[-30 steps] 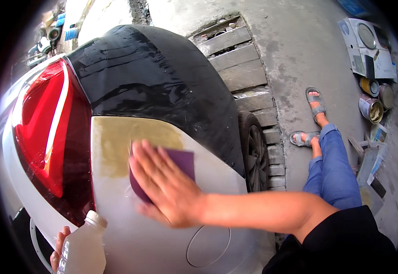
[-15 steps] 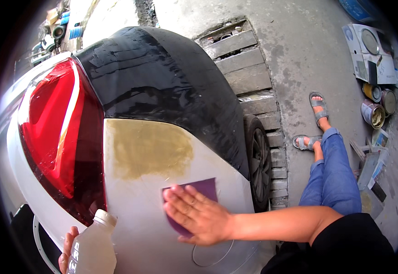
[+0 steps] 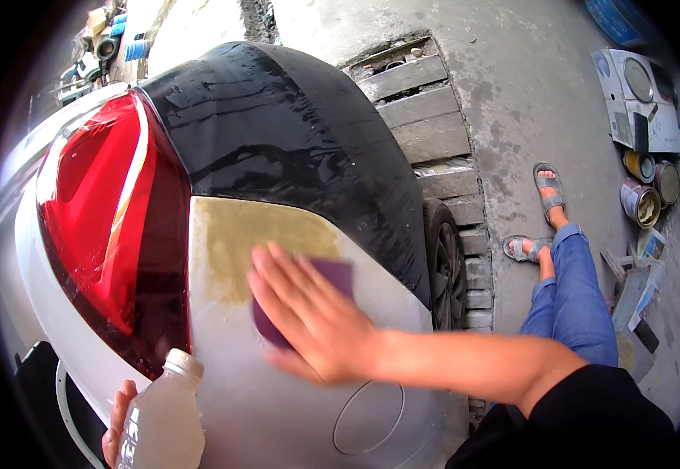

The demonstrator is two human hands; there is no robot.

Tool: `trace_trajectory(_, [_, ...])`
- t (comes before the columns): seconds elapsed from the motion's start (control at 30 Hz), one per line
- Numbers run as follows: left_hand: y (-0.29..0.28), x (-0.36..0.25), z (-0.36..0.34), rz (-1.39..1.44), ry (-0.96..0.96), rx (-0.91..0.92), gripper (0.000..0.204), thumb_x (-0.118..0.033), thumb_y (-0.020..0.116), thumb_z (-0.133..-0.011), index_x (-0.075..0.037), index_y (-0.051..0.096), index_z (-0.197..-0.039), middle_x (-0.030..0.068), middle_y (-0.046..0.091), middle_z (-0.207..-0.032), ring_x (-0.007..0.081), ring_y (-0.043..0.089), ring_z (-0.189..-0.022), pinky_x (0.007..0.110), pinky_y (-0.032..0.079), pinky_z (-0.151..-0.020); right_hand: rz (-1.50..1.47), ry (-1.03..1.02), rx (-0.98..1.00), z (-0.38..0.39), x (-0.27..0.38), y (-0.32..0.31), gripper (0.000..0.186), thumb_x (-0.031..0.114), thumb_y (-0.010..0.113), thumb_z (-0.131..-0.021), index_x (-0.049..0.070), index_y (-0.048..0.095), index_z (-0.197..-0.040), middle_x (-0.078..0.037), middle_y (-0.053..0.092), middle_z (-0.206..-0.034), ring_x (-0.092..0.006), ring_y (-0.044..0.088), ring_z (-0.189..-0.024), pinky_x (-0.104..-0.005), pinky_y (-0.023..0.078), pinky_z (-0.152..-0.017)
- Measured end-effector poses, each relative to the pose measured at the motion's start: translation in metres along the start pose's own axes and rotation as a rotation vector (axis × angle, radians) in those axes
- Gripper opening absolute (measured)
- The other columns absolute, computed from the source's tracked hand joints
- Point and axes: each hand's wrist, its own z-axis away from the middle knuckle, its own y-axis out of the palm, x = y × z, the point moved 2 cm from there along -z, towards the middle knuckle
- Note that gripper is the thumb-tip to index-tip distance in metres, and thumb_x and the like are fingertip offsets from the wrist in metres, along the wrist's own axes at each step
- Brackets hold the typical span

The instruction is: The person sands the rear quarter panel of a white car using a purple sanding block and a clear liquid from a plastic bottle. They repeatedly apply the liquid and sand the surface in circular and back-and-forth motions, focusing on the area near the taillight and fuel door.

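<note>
My left hand is closed around a translucent plastic bottle with a white cap at the lower left. My right hand lies flat, fingers stretched, on a purple abrasive sheet, pressing it onto the car's silver-white rear panel. Part of the sheet is hidden under the hand, which is blurred. It overlaps the lower edge of a tan, filler-like patch. A red tail light is left of the patch; a dark, wet-looking body section lies above it.
The car's wheel is beside a channel covered by grey slats. My sandalled feet and blue-trousered legs are at the right, near a cardboard box, open cans and scattered boards. Blue cans and clutter lie at the top left.
My right hand and the sheet moved from over the patch down and right, then back up and left onto its lower edge. My left hand and bottle sit slightly further right in view.
</note>
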Motion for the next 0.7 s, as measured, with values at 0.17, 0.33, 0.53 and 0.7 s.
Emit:
trace_trajectory(0.17, [-0.003, 0.01, 0.0, -0.023, 0.046, 0.026, 0.11, -0.08, 0.057, -0.082, -0.002, 0.023, -0.152, 0.035, 0.04, -0.147, 0.048, 0.047, -0.134, 0.057, 0.046, -0.107, -0.043, -0.095, -0.034, -0.016, 0.012, 0.01, 0.09, 0.041, 0.059, -0.091, -0.008, 0.019, -0.155, -0.032, 0.019, -0.161, -0.0464, 0.018, -0.151, -0.0534, 0.012, -0.123])
trace_trajectory(0.33, [0.01, -0.007, -0.01, 0.156, 0.081, 0.056, 0.111, -0.079, 0.061, -0.079, -0.005, 0.023, -0.152, 0.0349, 0.04, -0.147, 0.0479, 0.047, -0.134, 0.057, 0.045, -0.107, 0.027, -0.122, 0.042, 0.023, 0.017, 0.012, 0.094, 0.043, 0.063, -0.087, -0.01, 0.022, -0.153, -0.031, 0.022, -0.161, -0.0461, 0.017, -0.151, -0.0529, 0.012, -0.123])
trace_trajectory(0.53, [0.011, -0.007, -0.019, 0.145, 0.103, 0.071, 0.113, -0.079, 0.065, -0.077, -0.006, 0.024, -0.152, 0.0345, 0.04, -0.147, 0.0488, 0.046, -0.135, 0.058, 0.044, -0.108, 0.038, -0.078, -0.05, -0.034, 0.012, 0.009, 0.089, 0.041, 0.064, -0.087, -0.011, 0.029, -0.15, -0.029, 0.025, -0.16, -0.0452, 0.021, -0.15, -0.0535, 0.018, -0.122])
trace_trajectory(0.7, [0.001, 0.001, -0.005, 0.075, 0.016, 0.026, 0.114, -0.08, 0.065, -0.075, -0.004, 0.027, -0.15, 0.0342, 0.042, -0.146, 0.0469, 0.049, -0.133, 0.055, 0.045, -0.107, 0.0, -0.18, 0.091, 0.02, 0.027, 0.011, 0.081, 0.042, 0.058, -0.093, -0.012, 0.032, -0.148, -0.031, 0.026, -0.159, -0.0469, 0.022, -0.149, -0.054, 0.022, -0.121])
